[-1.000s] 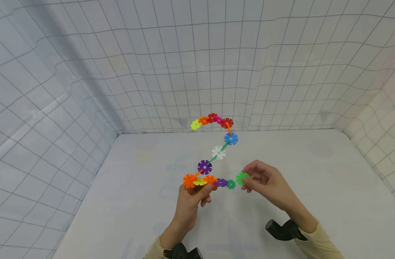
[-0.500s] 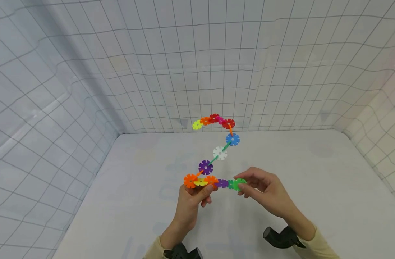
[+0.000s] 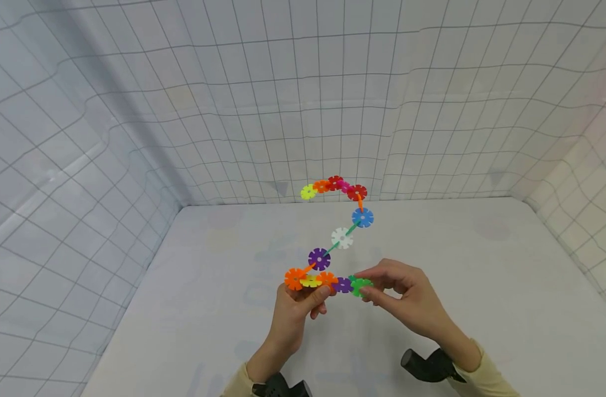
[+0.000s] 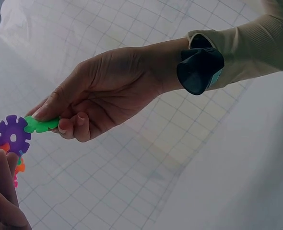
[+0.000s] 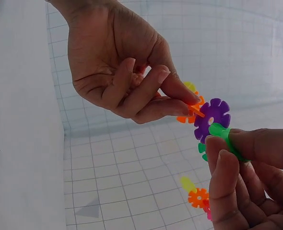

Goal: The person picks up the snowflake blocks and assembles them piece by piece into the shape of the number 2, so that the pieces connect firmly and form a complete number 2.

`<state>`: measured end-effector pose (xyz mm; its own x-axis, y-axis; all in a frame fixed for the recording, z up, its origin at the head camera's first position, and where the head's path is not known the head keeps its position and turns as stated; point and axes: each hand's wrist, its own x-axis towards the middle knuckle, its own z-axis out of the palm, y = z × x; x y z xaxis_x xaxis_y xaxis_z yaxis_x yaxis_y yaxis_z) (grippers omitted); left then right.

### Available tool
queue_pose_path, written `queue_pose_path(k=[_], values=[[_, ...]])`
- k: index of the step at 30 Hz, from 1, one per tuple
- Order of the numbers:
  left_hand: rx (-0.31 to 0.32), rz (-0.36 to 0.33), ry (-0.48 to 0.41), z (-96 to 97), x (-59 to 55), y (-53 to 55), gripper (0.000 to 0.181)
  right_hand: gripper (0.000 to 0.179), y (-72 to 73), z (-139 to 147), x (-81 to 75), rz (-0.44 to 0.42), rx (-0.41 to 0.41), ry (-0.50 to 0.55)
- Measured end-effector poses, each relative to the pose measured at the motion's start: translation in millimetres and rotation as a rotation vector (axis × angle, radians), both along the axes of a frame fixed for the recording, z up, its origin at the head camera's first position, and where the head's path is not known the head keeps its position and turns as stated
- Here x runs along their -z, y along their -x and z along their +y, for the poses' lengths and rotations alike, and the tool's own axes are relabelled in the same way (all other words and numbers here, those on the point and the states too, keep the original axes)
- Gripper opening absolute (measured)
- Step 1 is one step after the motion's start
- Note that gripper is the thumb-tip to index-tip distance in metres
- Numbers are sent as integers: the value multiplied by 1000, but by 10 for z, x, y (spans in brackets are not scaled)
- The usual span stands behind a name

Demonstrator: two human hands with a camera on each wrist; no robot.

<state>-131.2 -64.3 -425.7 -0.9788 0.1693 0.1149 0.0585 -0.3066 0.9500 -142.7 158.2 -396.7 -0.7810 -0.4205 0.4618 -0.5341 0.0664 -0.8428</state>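
Observation:
A zigzag chain of slotted plastic snowflake discs hangs in front of me in the head view. My left hand [image 3: 289, 320] pinches an orange disc [image 3: 327, 279] near the chain's lower end. A purple disc [image 3: 342, 285] follows it, its slots plain in the right wrist view. With thumb and fingers, my right hand [image 3: 411, 295] pinches a light green disc [image 3: 361, 286] against the darker green disc [image 5: 202, 151] at that end. The light green disc overlaps the darker one, so whether their slots interlock I cannot tell. In the left wrist view the light green disc [image 4: 41, 124] meets the purple disc [image 4: 13, 135].
Beyond the hands the chain runs up through a purple [image 3: 319, 259], a white [image 3: 342, 238] and a blue disc [image 3: 363, 217] to a yellow disc [image 3: 309, 191]. A white table [image 3: 208, 309] lies below. Grid-patterned sheets [image 3: 342, 110] stand behind and at both sides.
My right hand has moved left, bringing the light green disc from apart to overlapping the chain's end green disc. The chain has shifted slightly right; my left hand keeps its pinch.

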Motion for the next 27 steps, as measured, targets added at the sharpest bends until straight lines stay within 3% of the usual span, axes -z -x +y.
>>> queue_pose_path(k=[15, 27], values=[[9, 68, 2, -4, -4, -15, 26, 27, -52, -114, 42, 58, 46, 116], [14, 109, 12, -3, -10, -22, 24, 26, -32, -142, 123, 62, 31, 186]])
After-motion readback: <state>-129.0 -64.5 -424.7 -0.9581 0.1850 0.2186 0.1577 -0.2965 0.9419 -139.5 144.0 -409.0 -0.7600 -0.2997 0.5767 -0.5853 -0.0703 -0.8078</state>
